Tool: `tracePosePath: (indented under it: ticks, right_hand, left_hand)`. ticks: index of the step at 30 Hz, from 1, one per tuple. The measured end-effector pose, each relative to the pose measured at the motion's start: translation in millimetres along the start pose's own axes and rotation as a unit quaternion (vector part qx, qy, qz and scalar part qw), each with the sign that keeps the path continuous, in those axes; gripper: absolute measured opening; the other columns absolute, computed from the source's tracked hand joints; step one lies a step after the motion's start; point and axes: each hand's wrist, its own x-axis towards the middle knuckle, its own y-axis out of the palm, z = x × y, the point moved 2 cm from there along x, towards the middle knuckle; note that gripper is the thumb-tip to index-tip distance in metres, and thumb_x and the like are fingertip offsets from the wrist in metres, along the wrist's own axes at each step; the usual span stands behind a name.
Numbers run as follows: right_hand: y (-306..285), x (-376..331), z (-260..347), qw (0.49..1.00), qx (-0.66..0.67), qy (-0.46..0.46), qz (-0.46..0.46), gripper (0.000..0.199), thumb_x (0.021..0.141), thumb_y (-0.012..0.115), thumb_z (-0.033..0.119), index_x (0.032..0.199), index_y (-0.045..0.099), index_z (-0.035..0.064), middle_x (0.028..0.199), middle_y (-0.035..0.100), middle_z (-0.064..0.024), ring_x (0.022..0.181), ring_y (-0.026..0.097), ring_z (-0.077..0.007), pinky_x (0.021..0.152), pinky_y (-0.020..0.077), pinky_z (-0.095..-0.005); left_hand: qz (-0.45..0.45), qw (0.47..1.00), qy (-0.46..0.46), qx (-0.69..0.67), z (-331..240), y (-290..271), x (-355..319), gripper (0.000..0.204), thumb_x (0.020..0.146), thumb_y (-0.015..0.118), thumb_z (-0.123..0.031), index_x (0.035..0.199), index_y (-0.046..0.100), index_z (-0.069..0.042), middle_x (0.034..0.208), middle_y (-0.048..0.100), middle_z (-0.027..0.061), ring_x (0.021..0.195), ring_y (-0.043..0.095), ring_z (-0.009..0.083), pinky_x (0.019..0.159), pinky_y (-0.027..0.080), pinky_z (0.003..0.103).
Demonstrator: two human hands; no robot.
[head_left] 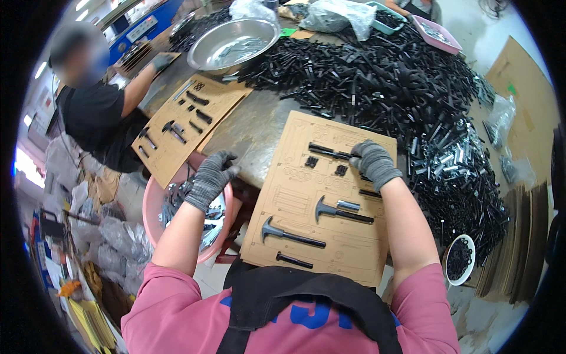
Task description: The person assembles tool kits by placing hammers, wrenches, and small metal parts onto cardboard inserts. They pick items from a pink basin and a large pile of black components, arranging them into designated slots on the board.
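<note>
My right hand (376, 163), in a grey knit glove, is over the upper right of a brown cardboard sheet (283, 197), its curled fingers on the right end of a black bar (324, 150). My left hand (211, 179), gloved alike, hangs empty beside the sheet, above a pink bucket (154, 221) of metal parts; its thumb and fingers are apart. Printed outlines cover the sheet. On it lie two small black clusters (311, 161), a claw-shaped black tool head with handle (292, 237), a similar one (344, 213), a silver tube (348, 205) and a short black rod (294, 260).
A large heap of black metal parts (365, 76) fills the table's far and right side. A steel basin (203, 56) stands at the back left. A co-worker (94, 112) sits left, beside another laid-out sheet (171, 138). A white bowl (470, 274) is at right.
</note>
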Motion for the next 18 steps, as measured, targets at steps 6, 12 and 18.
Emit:
tracePosePath:
  ticks: [6,12,18]
  right_hand:
    - [-8.0,-44.6,-3.0,0.963,0.161,-0.051,-0.21,0.027,0.076,0.063,0.014,0.101,0.06,0.0067,0.101,0.058,-0.0092,0.093,0.055,-0.0251,0.082,0.0436,-0.0326]
    - [-9.5,-66.8,22.2,0.934,0.267,-0.085,-0.223,0.022,0.075,0.061,0.006,0.097,0.059,0.0062,0.089,0.056,-0.0059,0.066,0.054,-0.0136,0.062,0.0464,-0.0259]
    - [-14.1,-89.0,52.1,0.922,0.319,-0.095,-0.199,0.023,0.076,0.061,0.002,0.098,0.059,0.0053,0.089,0.055,-0.003,0.065,0.049,-0.01,0.06,0.0439,-0.0224]
  left_hand:
    - [-0.097,0.993,-0.063,0.019,69.6,-51.5,-45.7,0.021,0.076,0.06,-0.013,0.095,0.059,-0.004,0.081,0.062,0.0133,0.08,0.059,0.0289,0.071,0.045,0.034]
    - [-0.022,0.924,-0.052,0.379,132.2,-38.6,-98.9,0.033,0.069,0.064,-0.017,0.102,0.062,-0.018,0.107,0.058,0.0109,0.113,0.044,0.0311,0.099,0.026,0.043]
    - [0.25,0.924,-0.109,0.268,158.4,30.8,-93.4,0.038,0.069,0.061,-0.028,0.104,0.061,-0.013,0.093,0.062,0.0146,0.086,0.06,0.0306,0.077,0.046,0.039]
